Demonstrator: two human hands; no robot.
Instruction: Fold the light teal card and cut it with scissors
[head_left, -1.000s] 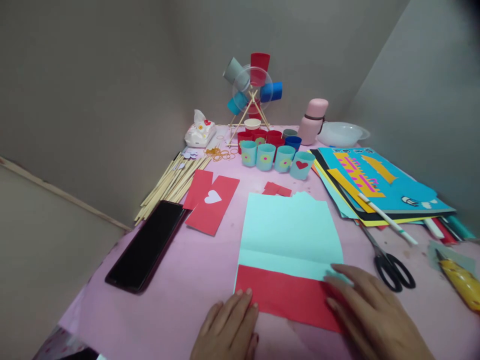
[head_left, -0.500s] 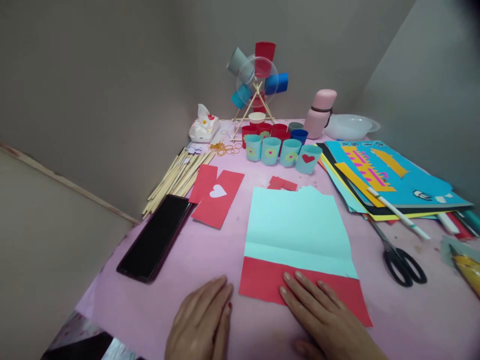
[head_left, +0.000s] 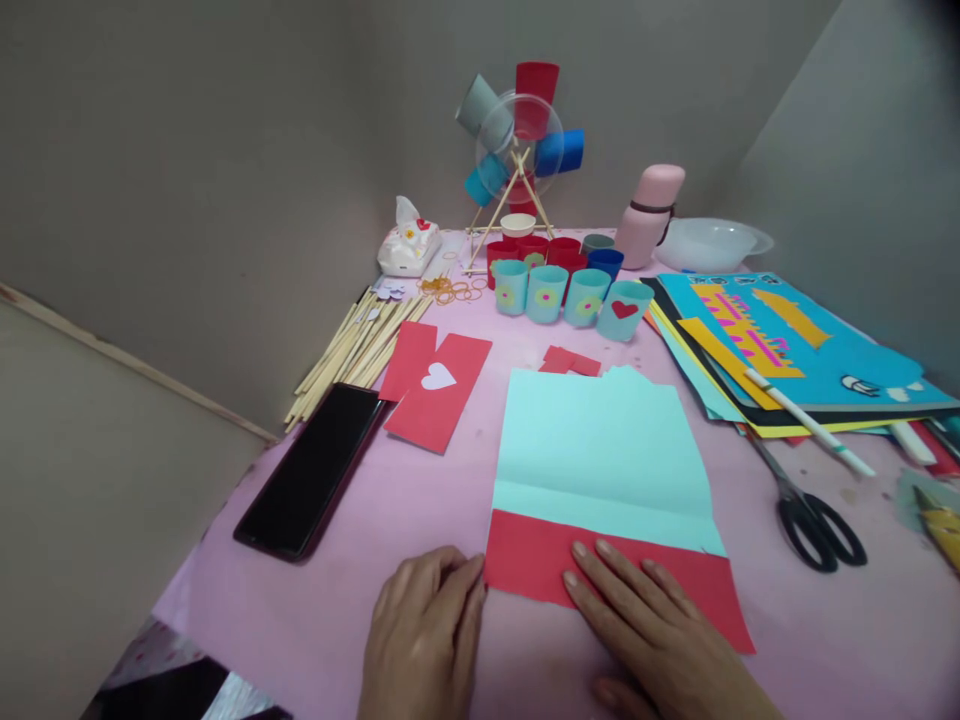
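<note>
A sheet of light turquoise paper (head_left: 600, 430) lies in front of me with a creased line across its lower part. A red paper strip (head_left: 525, 550) lies along its near edge. My right hand (head_left: 652, 620) rests flat on the red strip, fingers stretched out and pressing on it. At the strip's left edge is my left hand (head_left: 427, 630), its fingers bent and the thumb and forefinger pinched together at the paper's corner. Beyond the turquoise sheet lie small red paper scraps (head_left: 570, 360).
To the left are a phone (head_left: 311, 470), red papers with a white heart (head_left: 450, 400) and wooden sticks (head_left: 341, 350). Decorated cups (head_left: 547, 295), a cup wheel (head_left: 521, 145) and a pink bottle (head_left: 649, 220) stand behind. Scissors (head_left: 817, 530) and stacked coloured papers (head_left: 825, 350) lie right.
My left hand has moved right to the red strip's left edge, and its fingers have bent into a pinch. The right hand stays flat on the strip. The view has shifted slightly.
</note>
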